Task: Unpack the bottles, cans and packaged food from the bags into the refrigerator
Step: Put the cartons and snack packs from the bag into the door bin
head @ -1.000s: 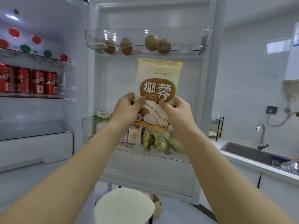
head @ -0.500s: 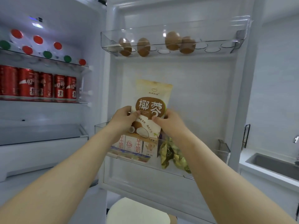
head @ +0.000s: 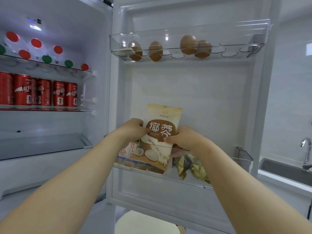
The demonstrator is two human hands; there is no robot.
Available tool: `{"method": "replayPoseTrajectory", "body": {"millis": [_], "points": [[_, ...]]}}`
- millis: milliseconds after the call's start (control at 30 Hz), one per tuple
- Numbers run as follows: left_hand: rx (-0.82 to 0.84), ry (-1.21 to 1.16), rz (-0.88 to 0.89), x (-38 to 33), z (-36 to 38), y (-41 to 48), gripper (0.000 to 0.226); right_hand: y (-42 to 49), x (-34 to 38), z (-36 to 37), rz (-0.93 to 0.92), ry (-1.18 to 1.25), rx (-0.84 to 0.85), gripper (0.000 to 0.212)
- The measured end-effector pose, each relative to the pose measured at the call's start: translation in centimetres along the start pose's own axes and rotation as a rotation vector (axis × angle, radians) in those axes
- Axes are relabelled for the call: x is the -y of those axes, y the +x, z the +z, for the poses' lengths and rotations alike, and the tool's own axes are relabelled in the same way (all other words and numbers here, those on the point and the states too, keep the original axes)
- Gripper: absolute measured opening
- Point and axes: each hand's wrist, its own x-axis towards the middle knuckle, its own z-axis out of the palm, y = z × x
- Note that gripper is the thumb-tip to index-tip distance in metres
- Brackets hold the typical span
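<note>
A cream and brown coconut packet (head: 161, 130) stands upright with its lower half inside the clear door bin (head: 239, 160) of the open refrigerator. My left hand (head: 133, 128) grips its left edge and my right hand (head: 181, 139) grips its right edge. Behind the packet's lower left sits a milk carton (head: 128, 152). To its right lies a bunch of green-gold wrapped sweets (head: 194, 168). Red cans (head: 59, 95) line the middle shelf inside the refrigerator, and bottles with red and green caps (head: 36, 43) fill the shelf above.
Several brown eggs (head: 187, 44) rest in the clear top door tray. A steel sink with a tap (head: 305, 149) lies at the right edge. A round white stool (head: 145, 223) stands below the door.
Both hands have lowered the coconut packet from in front of the door down into the door bin. The view has moved closer to the refrigerator door.
</note>
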Motion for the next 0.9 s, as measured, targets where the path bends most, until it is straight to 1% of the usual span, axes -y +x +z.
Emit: {"method": "replayPoseTrajectory", "body": {"millis": [100,200,267,333,433,500,567,767,900], "points": [[-0.021,0.074,-0.003,0.0,0.2,0.2,0.020,-0.1,0.1,0.1,0.036,0.015,-0.007,0.006],[-0.075,0.182,-0.007,0.0,0.5,0.3,0.019,-0.2,0.1,0.3,0.060,0.034,-0.021,0.019],[-0.104,0.239,-0.011,0.1,0.8,0.3,0.022,-0.2,0.1,0.4,0.057,0.036,-0.033,0.023],[-0.130,0.321,0.001,0.1,1.2,0.2,0.025,-0.3,0.0,0.4,0.042,0.044,-0.057,0.020],[-0.183,0.410,0.035,0.2,1.5,-0.2,0.029,-0.4,-0.1,0.4,-0.011,0.019,-0.136,0.009],[-0.218,0.455,0.052,0.3,1.8,-0.4,0.031,-0.5,-0.2,0.4,-0.050,0.000,-0.204,0.015],[-0.247,0.466,0.071,0.4,2.0,-0.5,0.031,-0.5,-0.2,0.5,-0.082,-0.020,-0.253,0.019],[-0.312,0.468,0.171,0.4,2.4,-1.6,0.031,-1.2,-0.5,1.0,-0.192,-0.083,-0.421,0.017],[-0.302,0.333,0.253,0.9,2.5,-2.3,0.029,-2.4,-0.7,1.5,-0.294,-0.264,-0.511,0.011]]}}
